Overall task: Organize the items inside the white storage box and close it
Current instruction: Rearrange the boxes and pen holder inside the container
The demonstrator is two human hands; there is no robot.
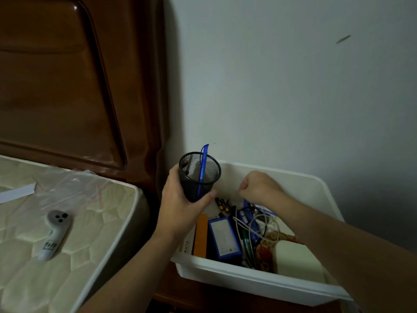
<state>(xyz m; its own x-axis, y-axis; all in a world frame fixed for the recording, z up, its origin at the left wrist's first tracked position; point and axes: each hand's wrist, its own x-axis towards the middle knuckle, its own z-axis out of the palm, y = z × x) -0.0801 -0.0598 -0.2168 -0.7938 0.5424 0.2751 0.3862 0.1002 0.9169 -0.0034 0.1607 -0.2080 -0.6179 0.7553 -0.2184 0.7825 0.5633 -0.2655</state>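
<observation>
Head view, ordered by size. A dark wooden headboard [67, 82] stands against a pale wall [293, 86]; below it lies a quilted mattress [90, 233] bearing a clear plastic sheet [74, 186] and a white handheld controller [56, 233]. The white storage box [248, 281], lid off, sits on a wooden surface just beside the mattress and against the wall. Inside it lie a blue rectangular pack [224, 239], an orange flat case [201, 236], tangled white cables [255, 227], a cream block [297, 256] and small batteries [222, 205]. The left hand [180, 206] grips a black mesh pen cup [198, 175], held tilted above the box's left rear corner, with a blue pen [203, 168] standing in it. The right hand [259, 186], fingers curled, reaches down into the box; whether it holds anything cannot be told.
</observation>
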